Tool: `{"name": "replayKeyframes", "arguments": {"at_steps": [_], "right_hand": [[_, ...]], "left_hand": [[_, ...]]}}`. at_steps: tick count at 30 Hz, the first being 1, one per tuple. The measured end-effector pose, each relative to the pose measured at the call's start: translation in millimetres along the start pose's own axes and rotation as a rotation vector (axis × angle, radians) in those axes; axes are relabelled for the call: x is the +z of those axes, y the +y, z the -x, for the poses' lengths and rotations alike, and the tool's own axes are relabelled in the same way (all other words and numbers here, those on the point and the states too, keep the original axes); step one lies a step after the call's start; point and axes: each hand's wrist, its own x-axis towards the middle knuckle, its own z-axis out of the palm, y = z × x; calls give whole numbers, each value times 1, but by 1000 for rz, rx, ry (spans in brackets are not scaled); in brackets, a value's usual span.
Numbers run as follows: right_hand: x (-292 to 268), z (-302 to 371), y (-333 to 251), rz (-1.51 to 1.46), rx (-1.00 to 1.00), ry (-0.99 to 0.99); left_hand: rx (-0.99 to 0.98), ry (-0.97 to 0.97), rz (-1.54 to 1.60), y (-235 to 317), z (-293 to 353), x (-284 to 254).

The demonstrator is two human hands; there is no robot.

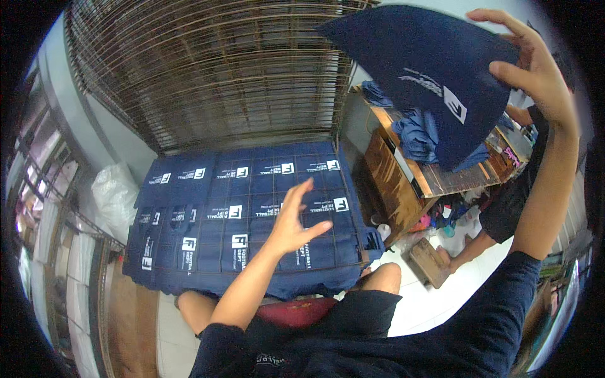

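My right hand (535, 69) is raised at the upper right, its thumb pressed on the edge of a navy fabric piece (435, 69) with a small white print. The cloth hangs from that hand, spread out, one corner pointing left and one down. Below, my left hand (295, 228) hovers over a wire rack (258, 272), fingers apart and holding nothing. Rows of printed navy fabric pieces (208, 220) lie across the rack in front of my knees.
Behind stands a stack of raised wire racks (214, 69). A worn wooden table (397, 183) at the right bears piled navy cloth (416, 135). Another person (504, 214) sits beside it. A wooden stool (428, 261) stands on the floor; a white plastic bag (115, 192) is at left.
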Motion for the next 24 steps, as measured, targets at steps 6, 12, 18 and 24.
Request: {"name": "replayKeyframes", "arguments": {"at_steps": [6,12,18,24], "right_hand": [[11,-7,-12,-160,72,194],[58,-23,10,-506,108,140],[197,57,70,-1396,357,362],[372,208,14,-1752,900,171]], "left_hand": [[94,72,131,-3,-33,16],[-241,-80,700,-5,1,-10],[-388,139,1036,1,41,-21],[-343,256,716,-38,90,-38]]}}
